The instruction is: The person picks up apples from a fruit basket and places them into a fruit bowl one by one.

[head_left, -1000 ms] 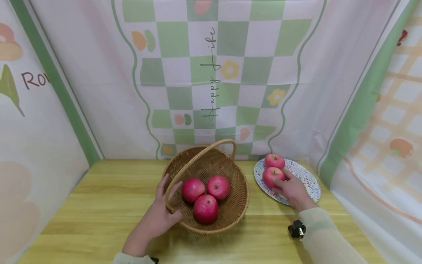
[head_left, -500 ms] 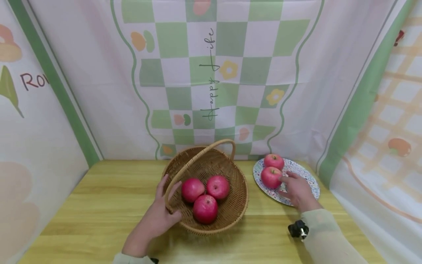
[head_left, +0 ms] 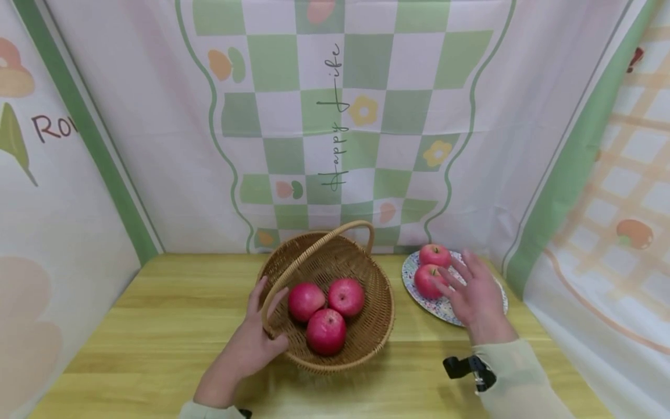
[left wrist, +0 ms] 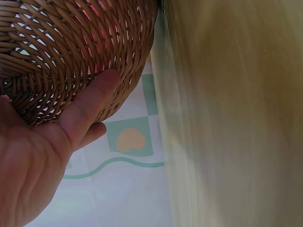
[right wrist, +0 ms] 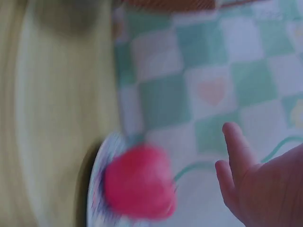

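A brown wicker basket (head_left: 374, 326) with an arched handle (head_left: 309, 256) holds three red apples (head_left: 327, 331). My left hand (head_left: 251, 343) grips its left side near the foot of the handle; in the left wrist view the thumb (left wrist: 90, 104) lies along the outer weave. To the right, a speckled plate (head_left: 450, 314) carries two more apples, a rear one (head_left: 434, 256) and a front one (head_left: 429, 282). Over that plate my right hand (head_left: 478, 297) is raised with fingers spread and nothing held. The right wrist view shows a blurred apple (right wrist: 139, 184) apart from the fingers.
Basket and plate stand on a light wooden table (head_left: 173, 314). Behind rises a green-and-white checked cloth (head_left: 335, 145), with printed cloth walls at both sides. Black camera mounts (head_left: 471, 369) sit at the wrists.
My right hand has let go of the front apple, drawn back from it and lifted with its fingers spreading. The left hand and the basket have kept their place.
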Available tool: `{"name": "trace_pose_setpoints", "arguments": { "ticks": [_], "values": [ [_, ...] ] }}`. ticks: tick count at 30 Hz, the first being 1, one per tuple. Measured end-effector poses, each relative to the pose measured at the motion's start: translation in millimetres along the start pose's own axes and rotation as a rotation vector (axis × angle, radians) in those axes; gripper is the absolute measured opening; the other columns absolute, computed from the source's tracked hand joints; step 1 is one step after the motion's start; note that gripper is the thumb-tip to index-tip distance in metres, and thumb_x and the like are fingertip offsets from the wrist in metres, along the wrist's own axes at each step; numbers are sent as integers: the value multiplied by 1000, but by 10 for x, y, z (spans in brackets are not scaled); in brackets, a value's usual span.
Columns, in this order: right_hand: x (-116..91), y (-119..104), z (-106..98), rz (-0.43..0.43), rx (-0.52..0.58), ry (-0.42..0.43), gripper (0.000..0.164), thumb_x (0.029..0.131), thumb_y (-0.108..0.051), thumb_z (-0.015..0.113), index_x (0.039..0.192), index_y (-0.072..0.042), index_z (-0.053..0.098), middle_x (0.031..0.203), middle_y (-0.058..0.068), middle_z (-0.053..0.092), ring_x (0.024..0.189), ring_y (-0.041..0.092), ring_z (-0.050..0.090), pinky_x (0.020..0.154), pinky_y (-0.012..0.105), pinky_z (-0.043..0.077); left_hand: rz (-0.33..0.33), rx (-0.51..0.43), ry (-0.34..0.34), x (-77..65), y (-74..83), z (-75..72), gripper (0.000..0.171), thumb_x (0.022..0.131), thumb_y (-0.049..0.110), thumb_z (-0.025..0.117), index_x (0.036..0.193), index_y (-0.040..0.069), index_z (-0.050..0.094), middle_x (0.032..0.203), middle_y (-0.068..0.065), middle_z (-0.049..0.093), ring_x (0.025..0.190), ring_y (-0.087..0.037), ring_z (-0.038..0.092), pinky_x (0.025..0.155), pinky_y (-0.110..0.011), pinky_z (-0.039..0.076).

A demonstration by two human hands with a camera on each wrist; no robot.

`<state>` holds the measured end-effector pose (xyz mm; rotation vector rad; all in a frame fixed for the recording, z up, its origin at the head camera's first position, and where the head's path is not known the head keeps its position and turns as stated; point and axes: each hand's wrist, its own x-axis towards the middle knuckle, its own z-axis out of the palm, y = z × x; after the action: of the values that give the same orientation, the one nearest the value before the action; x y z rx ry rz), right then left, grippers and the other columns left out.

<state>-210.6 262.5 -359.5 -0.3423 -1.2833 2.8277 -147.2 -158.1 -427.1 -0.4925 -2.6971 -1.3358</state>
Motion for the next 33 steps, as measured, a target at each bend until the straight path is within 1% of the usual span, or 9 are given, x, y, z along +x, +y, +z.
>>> {"name": "trace_pose_setpoints", "arguments": {
  "ticks": [2, 4, 7, 13, 18, 21, 24, 29, 33],
  "values": [
    [-108, 5, 108, 34, 109, -69, 60, 94, -33, 69, 144, -29, 37, 149, 7, 37, 126, 29, 43, 106, 50, 38, -2, -2, -1, 1, -1, -2, 92, 77, 6, 67, 158, 31, 30, 164, 0, -13, 48, 0, 38, 46, -23, 46],
    [-214, 35, 212, 48, 153, -158, 40, 97, -30, 65, 133, -23, 47, 135, 5, 50, 122, 30, 49, 104, 52, 40, -3, 0, -2, 0, 0, -2, 92, 77, 6, 66, 158, 31, 30, 164, 0, -14, 48, 0, 38, 46, -23, 46],
    [-360, 126, 356, 19, 78, -304, 27, 102, -30, 56, 126, -19, 54, 128, 6, 57, 121, 31, 54, 104, 55, 40, -2, 9, -1, -1, 1, -1, 92, 77, 6, 66, 158, 30, 30, 164, 0, -14, 48, -1, 38, 46, -23, 46],
    [-582, 486, 632, -88, -285, -451, 51, 105, -29, 47, 153, -16, 33, 153, 13, 28, 134, 43, 36, 98, 57, 43, -1, 20, 2, -7, 18, -1, 92, 77, 5, 66, 159, 25, 29, 164, -1, -16, 48, -1, 39, 46, -24, 46],
    [-656, 808, 715, -115, -354, -531, 51, 103, -21, 54, 152, -14, 41, 159, 17, 22, 136, 45, 33, 95, 59, 45, -3, 10, -2, -8, 16, -2, 93, 77, 5, 66, 159, 26, 27, 164, -1, -17, 48, -1, 39, 45, -24, 46],
    [-645, 927, 755, -92, -395, -577, 64, 99, -16, 61, 156, -7, 32, 161, 14, 19, 139, 47, 26, 96, 57, 46, 0, -1, -5, -3, 10, -6, 94, 77, 4, 66, 159, 28, 26, 163, 0, -17, 47, -1, 38, 45, -24, 46],
    [-626, 1029, 786, -56, -455, -600, 72, 95, -10, 66, 156, -5, 30, 159, 17, 23, 138, 48, 28, 97, 51, 47, -7, -10, -8, -4, 6, -8, 96, 77, 4, 66, 159, 31, 25, 163, 1, -17, 47, 0, 37, 45, -23, 45],
    [-601, 1150, 826, -4, -601, -590, 72, 89, -5, 72, 153, -8, 40, 150, 29, 36, 135, 43, 39, 95, 41, 50, -26, -15, -11, -4, 15, -4, 98, 77, 3, 66, 159, 36, 23, 163, 3, -17, 46, -1, 37, 44, -24, 45],
    [-579, 1211, 855, -56, -787, -595, 68, 86, -8, 75, 148, -13, 49, 144, 25, 46, 133, 38, 43, 99, 42, 47, -38, -20, -6, -5, 33, 1, 98, 77, 3, 67, 158, 38, 25, 163, 5, -16, 46, -3, 40, 43, -26, 46]
  ]
}}
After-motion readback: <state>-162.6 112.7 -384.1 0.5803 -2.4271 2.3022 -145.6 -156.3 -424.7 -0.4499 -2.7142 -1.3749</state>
